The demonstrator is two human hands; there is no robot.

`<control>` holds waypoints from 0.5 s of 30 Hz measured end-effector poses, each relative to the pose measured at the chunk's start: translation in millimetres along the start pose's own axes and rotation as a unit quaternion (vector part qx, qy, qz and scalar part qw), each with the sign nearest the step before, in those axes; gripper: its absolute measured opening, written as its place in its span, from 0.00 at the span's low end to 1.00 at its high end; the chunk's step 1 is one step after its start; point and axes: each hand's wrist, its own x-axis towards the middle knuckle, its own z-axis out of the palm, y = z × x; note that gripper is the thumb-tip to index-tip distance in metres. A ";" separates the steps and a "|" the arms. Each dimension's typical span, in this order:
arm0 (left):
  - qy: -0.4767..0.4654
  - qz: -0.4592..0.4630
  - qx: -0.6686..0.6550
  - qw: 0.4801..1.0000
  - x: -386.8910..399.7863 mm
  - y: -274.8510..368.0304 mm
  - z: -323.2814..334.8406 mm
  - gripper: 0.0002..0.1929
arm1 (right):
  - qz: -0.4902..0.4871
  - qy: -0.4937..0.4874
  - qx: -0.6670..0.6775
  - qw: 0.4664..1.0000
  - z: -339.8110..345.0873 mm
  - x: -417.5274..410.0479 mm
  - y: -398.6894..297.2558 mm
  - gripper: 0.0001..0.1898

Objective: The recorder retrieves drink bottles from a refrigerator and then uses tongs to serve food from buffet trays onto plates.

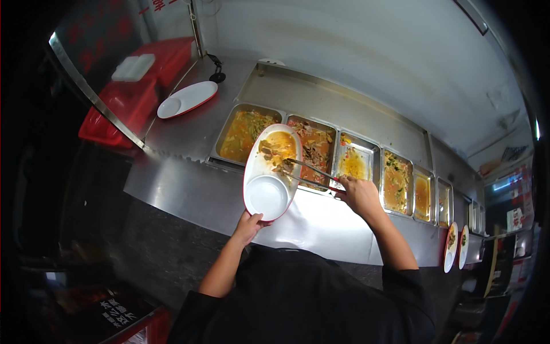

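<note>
My left hand (250,228) grips the near end of an oval white plate (251,165) with a red outer side. A round white well (267,197) takes up that end, and saucy food (278,148) lies at the far end. In my right hand (354,193) is a pair of metal tongs (316,170) with red grips. Their tips touch food near the plate's middle. The plate hangs over the counter's front and partly covers two steel food pans, one with yellowish stew (247,133), the other with meat in brown sauce (316,150).
More steel pans continue rightward: a nearly emptied one (354,159), a vegetable dish (397,182) and a brothy one (422,198). Two filled oval plates (450,249) stand at the counter's right edge. An oval plate (188,99), a black utensil (217,77) and red bins (124,109) are at left.
</note>
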 end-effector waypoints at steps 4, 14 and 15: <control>-0.004 0.004 -0.006 1.000 -2.8 0.0 -4.0 0.25 | 0.007 -0.038 -0.006 0.999 -4.7 9.9 -0.7 0.20; -0.018 0.011 -0.060 0.998 -6.6 -6.0 -16.6 0.23 | 0.002 -0.011 0.040 0.999 25.6 38.0 -10.3 0.18; -0.018 0.014 -0.061 0.998 -7.6 -5.0 -19.3 0.23 | -0.004 0.001 0.057 0.998 22.6 41.0 -15.0 0.19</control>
